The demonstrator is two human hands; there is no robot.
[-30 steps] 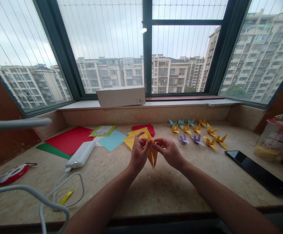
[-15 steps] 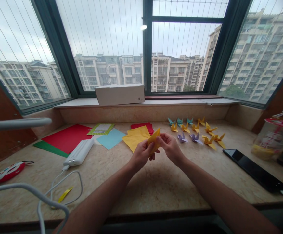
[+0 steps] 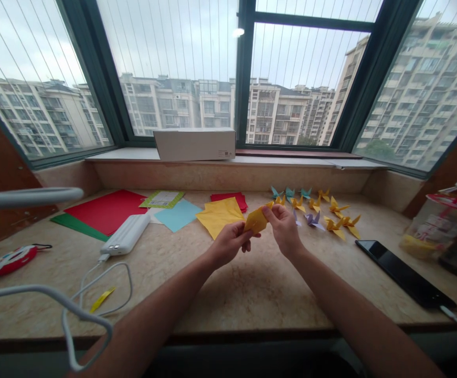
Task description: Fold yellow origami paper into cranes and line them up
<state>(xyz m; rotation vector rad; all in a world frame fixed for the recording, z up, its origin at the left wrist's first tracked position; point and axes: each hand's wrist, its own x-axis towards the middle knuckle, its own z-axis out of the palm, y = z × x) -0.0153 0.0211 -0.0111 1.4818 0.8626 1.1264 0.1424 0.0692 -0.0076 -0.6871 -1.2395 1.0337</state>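
Note:
Held up above the counter is a folded piece of yellow origami paper [image 3: 256, 220]. My left hand [image 3: 230, 243] is closed on its lower left end, thumb on top and fingers beneath. At the upper right end, my right hand [image 3: 284, 226] pinches it between thumb and fingers. Just behind my left hand lie flat yellow sheets [image 3: 219, 214], with red sheets [image 3: 239, 199] partly under them. Beyond my right hand stand several folded paper cranes in teal, yellow [image 3: 335, 228] and purple [image 3: 314, 220]; my right hand partly covers the nearest purple one.
To the left lie a large red sheet [image 3: 108, 211], a light blue sheet [image 3: 178, 215], a white power bank [image 3: 126, 234] with a cable and a red-and-white object [image 3: 13, 260]. A black phone [image 3: 404, 273] and a plastic cup [image 3: 436, 223] are on the right. A white box [image 3: 195, 145] sits on the sill.
The folded yellow paper has turned from upright to slanting, showing its broad face. My right hand has moved right, to its far end. The view has shifted slightly.

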